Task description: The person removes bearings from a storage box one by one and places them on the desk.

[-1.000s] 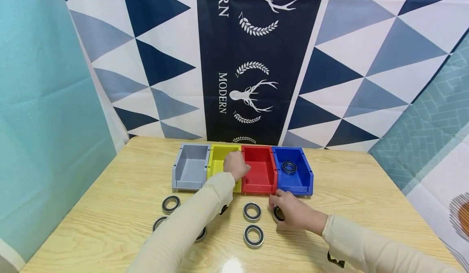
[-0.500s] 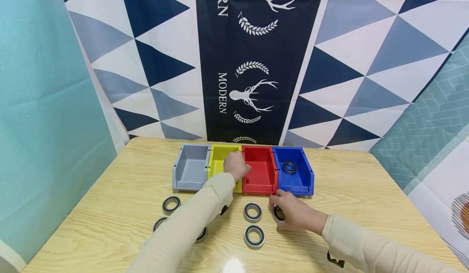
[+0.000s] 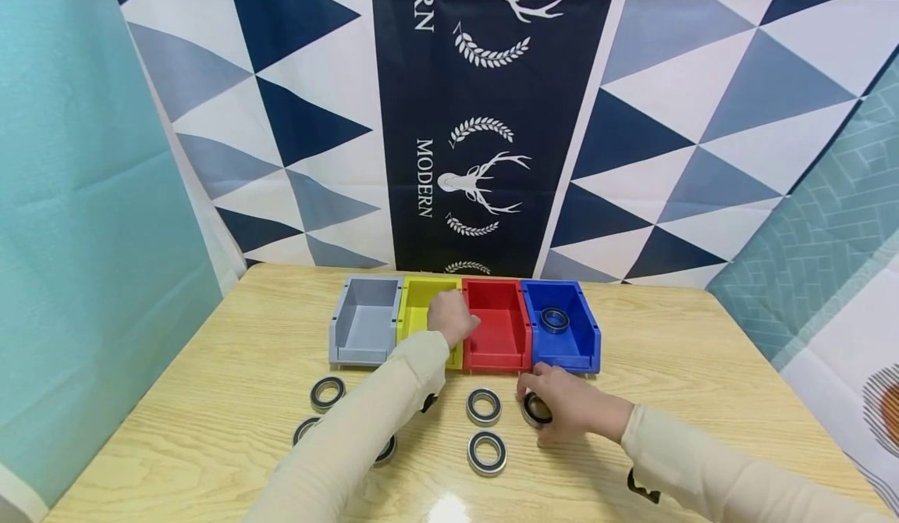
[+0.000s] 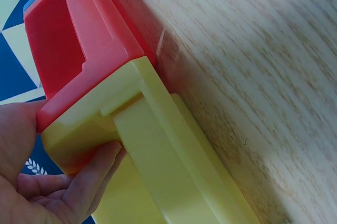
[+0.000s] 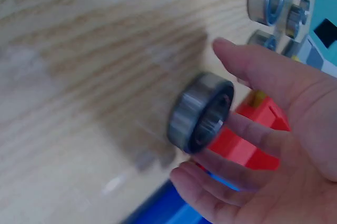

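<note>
My left hand (image 3: 452, 316) reaches to the bins and pinches the adjoining walls of the yellow bin (image 4: 174, 150) and the red bin (image 4: 102, 40). Its fingers are inside the yellow one, with the thumb on the red side. On the table in front of the red and blue bins lies a ball bearing (image 5: 184, 116), a steel ring with a black seal. My right hand (image 3: 565, 404) hovers around this bearing, fingers spread and loosely bent. In the right wrist view the thumb stands apart from the ring and the fingers are behind it.
The blue bin (image 3: 572, 347) holds one bearing (image 3: 555, 331); a grey bin (image 3: 368, 328) ends the row at left. Two bearings lie at mid-table, the nearer bearing (image 3: 474, 453) below the other. More bearings, such as one bearing (image 3: 316, 393), lie left, partly hidden by the left sleeve (image 3: 351, 429).
My right hand has shifted slightly right and its thumb has drawn away, showing more of the bearing beneath it. My left hand has stayed on the bin walls.
</note>
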Tool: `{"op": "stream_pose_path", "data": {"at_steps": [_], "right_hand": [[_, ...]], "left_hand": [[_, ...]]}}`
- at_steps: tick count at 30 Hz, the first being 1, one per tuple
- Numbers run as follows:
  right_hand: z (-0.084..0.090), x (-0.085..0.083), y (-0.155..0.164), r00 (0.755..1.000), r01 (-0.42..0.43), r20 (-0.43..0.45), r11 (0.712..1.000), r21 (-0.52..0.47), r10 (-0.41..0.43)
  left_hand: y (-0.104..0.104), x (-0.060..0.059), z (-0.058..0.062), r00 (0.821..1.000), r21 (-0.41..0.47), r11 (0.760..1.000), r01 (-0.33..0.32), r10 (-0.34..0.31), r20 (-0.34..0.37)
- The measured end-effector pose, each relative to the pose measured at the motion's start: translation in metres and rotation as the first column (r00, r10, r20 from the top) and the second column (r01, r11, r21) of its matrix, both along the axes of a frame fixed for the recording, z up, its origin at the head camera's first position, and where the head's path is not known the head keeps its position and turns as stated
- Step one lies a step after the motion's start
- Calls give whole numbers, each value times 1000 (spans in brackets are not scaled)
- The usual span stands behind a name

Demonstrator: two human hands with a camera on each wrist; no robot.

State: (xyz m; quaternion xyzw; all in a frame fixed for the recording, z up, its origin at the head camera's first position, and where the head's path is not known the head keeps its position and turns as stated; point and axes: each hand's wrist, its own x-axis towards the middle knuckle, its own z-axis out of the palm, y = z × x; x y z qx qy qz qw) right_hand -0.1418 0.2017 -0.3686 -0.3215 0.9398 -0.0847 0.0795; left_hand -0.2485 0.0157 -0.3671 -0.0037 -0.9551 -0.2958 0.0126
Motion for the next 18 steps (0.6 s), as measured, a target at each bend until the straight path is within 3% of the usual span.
{"op": "stream_pose_path", "data": {"at_steps": [7, 12, 15, 18], "right_hand": [[27, 0, 8, 1000, -24, 17, 992, 127, 22], [52, -10, 10, 999, 32, 20, 973, 227, -37], [66, -17, 9, 996, 73, -62, 970, 233, -60], [74, -23, 8, 975, 89, -218, 972, 216, -41]], "left_hand": [[-1, 1, 0, 1000, 2, 1000, -3, 3, -4], [-2, 0, 0, 1000, -3, 1000, -3, 3, -2], [-2, 0, 0, 1000, -12, 1000, 4, -4, -9], [-1, 1, 0, 1000, -19, 1000, 13, -13, -16]]}}
